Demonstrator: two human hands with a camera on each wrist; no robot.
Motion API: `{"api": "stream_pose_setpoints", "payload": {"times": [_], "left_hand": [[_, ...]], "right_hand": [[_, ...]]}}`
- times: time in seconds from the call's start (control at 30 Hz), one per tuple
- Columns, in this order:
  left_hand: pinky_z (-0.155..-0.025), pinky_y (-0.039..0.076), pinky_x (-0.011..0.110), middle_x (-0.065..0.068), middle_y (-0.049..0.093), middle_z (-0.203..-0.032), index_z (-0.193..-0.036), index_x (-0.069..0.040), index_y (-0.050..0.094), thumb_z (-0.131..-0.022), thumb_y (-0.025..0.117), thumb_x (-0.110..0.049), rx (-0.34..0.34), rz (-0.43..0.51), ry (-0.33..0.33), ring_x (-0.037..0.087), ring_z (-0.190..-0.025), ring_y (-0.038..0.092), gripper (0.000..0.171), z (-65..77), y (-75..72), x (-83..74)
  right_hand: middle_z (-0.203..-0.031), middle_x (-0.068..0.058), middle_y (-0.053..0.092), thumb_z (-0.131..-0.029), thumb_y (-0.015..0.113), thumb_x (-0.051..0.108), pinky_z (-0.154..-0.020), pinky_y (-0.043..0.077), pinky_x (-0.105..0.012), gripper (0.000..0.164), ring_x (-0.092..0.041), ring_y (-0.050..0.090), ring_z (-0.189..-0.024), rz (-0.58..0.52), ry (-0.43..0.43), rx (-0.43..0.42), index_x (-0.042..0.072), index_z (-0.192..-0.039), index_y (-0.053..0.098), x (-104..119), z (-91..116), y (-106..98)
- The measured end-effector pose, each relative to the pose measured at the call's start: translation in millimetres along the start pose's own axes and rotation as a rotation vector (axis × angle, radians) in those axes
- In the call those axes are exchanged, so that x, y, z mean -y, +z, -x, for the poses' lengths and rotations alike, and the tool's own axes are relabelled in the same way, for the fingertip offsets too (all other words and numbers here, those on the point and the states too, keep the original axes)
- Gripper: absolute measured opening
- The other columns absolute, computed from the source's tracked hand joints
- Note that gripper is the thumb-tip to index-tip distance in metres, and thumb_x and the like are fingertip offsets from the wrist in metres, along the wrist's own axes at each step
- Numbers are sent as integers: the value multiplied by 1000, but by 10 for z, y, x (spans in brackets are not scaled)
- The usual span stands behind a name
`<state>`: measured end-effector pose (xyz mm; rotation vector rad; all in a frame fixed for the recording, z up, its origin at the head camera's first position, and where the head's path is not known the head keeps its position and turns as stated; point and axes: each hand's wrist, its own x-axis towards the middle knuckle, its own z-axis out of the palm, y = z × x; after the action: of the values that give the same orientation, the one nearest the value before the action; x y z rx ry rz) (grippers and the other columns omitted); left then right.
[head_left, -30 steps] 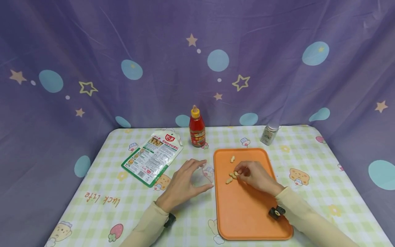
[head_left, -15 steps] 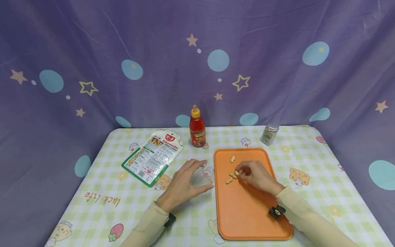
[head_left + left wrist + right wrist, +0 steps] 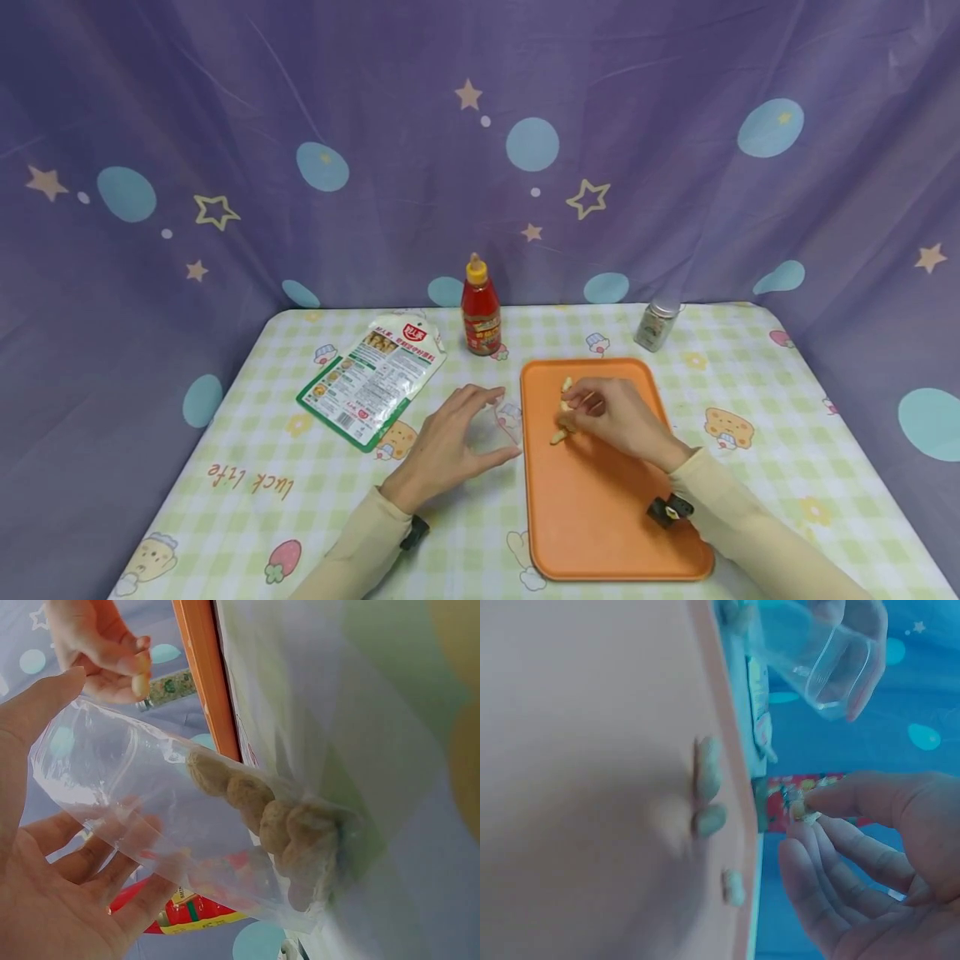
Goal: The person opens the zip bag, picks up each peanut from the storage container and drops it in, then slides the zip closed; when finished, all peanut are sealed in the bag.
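My left hand [image 3: 442, 458] holds a clear plastic container [image 3: 112, 765] upright beside the tray, thumb on one side and fingers round the other. Several unshelled peanuts [image 3: 274, 825] lie at its bottom. Above the orange tray [image 3: 607, 533], my right hand [image 3: 618, 421] pinches a peanut [image 3: 141, 675] between thumb and fingertips. Beneath that hand, loose peanuts [image 3: 707, 769] lie on the tray near its left edge. One peanut [image 3: 558, 437] shows just below the fingers in the head view, and the hand partly hides the others.
Behind the hands stands a red sauce bottle [image 3: 481, 321] with a yellow cap. A green-and-white seasoning packet [image 3: 375, 379] lies flat at the left. At the back right is a small spice jar [image 3: 656, 327]. A checked cloth [image 3: 247, 533] covers the table, with a purple curtain behind.
My right hand has lifted slightly off the peanut group with one peanut in its fingertips. The left hand and the container have stayed in place.
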<state>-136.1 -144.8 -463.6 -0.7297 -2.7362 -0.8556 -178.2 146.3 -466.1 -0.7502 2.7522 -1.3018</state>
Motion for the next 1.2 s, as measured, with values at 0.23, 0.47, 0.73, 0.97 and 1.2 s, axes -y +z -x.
{"api": "stream_pose_setpoints", "payload": {"times": [0.23,0.47,0.73,0.97,1.2], "left_hand": [[-104,57,34,-9,63,-133,-148,-28,55,-82,82,-63,10,3,-5,7,-125,59,80,-2,-2,-4],[-102,57,34,-9,64,-132,-147,-27,56,-80,84,-60,-8,-6,12,8,-123,60,80,-9,8,5],[-100,58,35,-5,65,-133,-147,-26,57,-80,84,-60,-9,-5,15,9,-123,60,80,-5,-6,-1],[-100,59,36,-8,64,-132,-146,-26,56,-81,85,-58,-17,-1,24,9,-124,60,78,-4,-11,-2],[-108,55,38,-10,63,-133,-147,-27,56,-81,84,-58,-11,-8,18,9,-127,60,79,1,-16,0]], "right_hand": [[-93,2,77,-90,79,8,-74,62,-27,17,-7,70,-80,-57,-18,12,12,-106,77,243,-48,65],[-95,-1,78,-89,78,6,-74,62,-26,20,-7,70,-82,-91,-59,34,10,-109,77,437,-83,184],[-93,4,77,-91,76,9,-76,61,-24,17,-4,70,-82,-113,-101,65,15,-107,77,573,-128,295],[-95,4,78,-93,75,9,-77,61,-23,15,-4,70,-83,-140,-118,81,15,-107,77,634,-159,338],[-96,5,77,-94,76,12,-78,61,-24,14,-4,69,-83,-152,-112,95,16,-107,77,661,-164,350]]}}
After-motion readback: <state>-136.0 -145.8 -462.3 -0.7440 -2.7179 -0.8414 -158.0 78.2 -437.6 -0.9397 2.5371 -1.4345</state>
